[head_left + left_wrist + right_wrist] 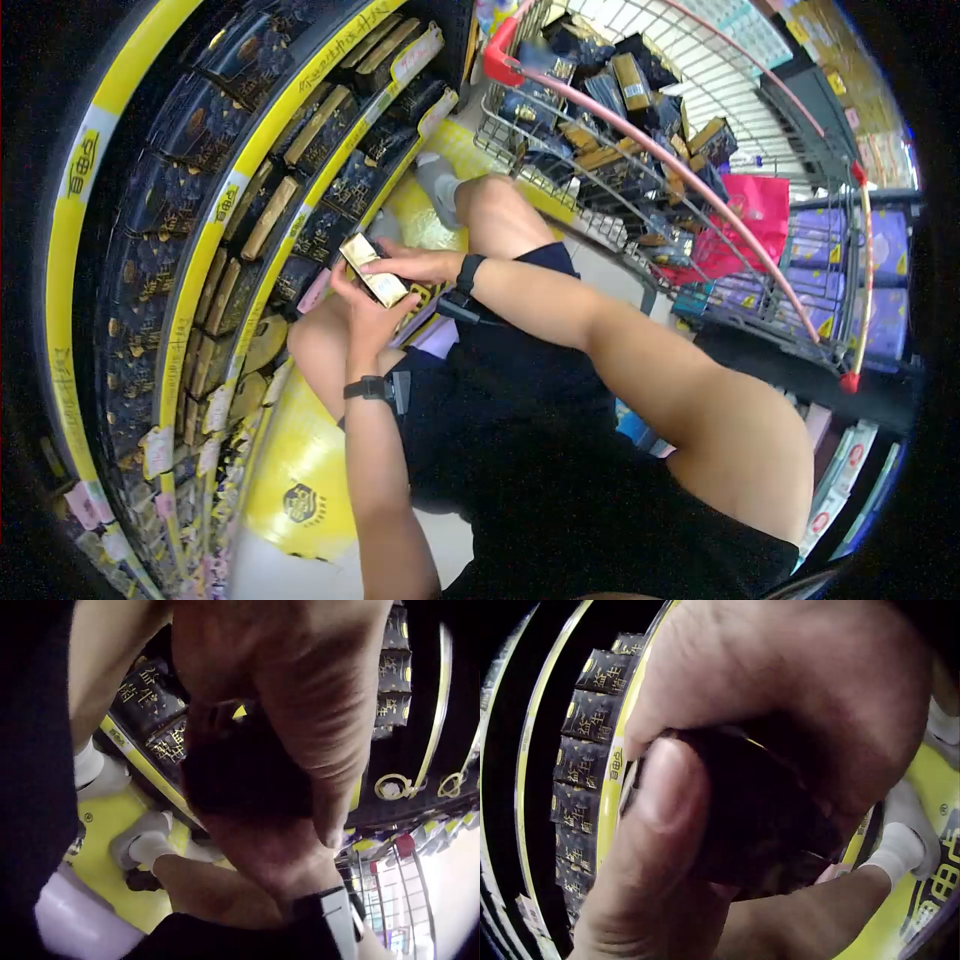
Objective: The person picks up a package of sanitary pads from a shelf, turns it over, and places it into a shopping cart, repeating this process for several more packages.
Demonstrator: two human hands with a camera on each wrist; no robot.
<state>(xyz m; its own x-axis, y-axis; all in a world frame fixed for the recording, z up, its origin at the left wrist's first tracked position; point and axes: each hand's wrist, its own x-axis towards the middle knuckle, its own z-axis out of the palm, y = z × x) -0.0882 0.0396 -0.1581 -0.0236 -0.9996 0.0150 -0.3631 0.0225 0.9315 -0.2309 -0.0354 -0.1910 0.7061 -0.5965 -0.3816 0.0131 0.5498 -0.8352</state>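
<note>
A small dark pack with a pale gold side (385, 287) sits between both hands, above the lap of the seated person. The left hand (372, 318) grips it from below and the near side. Across its top lies the right hand (428, 264), with its thumb and fingers holding the far end. In the left wrist view the pack (247, 765) is a dark shape, mostly in shadow between the two hands. The left thumb (669, 784) presses on the pack's edge in the right wrist view, where the dark pack (761, 817) is partly hidden by the right hand.
Shelves with yellow edge strips (75, 330) and rows of dark packs (150, 270) rise close on the left. A wire shopping cart (810, 315) at the upper right holds several dark and gold packs (630, 80) and a pink bag (745, 225). Yellow floor covering (300, 470) lies below.
</note>
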